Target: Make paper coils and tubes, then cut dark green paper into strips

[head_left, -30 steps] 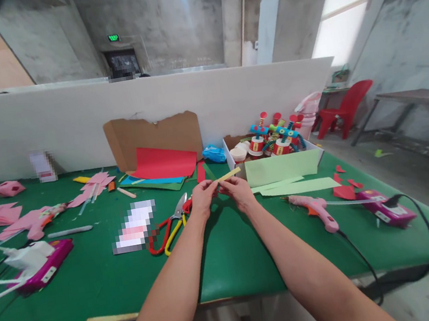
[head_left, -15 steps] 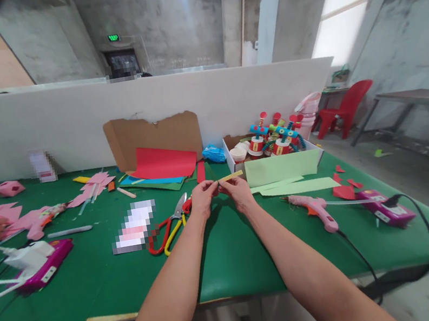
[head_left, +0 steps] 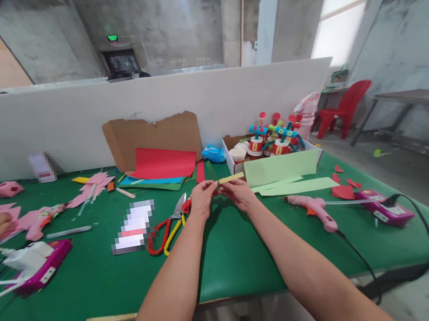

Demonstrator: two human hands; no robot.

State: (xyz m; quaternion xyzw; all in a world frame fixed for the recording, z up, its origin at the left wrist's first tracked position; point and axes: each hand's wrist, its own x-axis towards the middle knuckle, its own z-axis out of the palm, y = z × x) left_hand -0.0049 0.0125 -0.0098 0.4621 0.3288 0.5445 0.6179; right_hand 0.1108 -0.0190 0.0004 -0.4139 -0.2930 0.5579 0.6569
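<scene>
While both hands hover over the table (head_left: 94, 279), scissors (head_left: 170, 225) lie to their left and glue gun (head_left: 315, 209) to their right | left hand (head_left: 203, 198) and right hand (head_left: 237, 192) each pinch the strip (head_left: 233, 177), fingertips nearly touching; free end juts right | step: seemingly creasing; next calls for firm pinches and an aligned edge

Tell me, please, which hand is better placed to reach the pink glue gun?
Probably the right hand: the glue gun lies on its side, while the left hand is nearer the scissors. Both pinch the yellow strip.
</scene>
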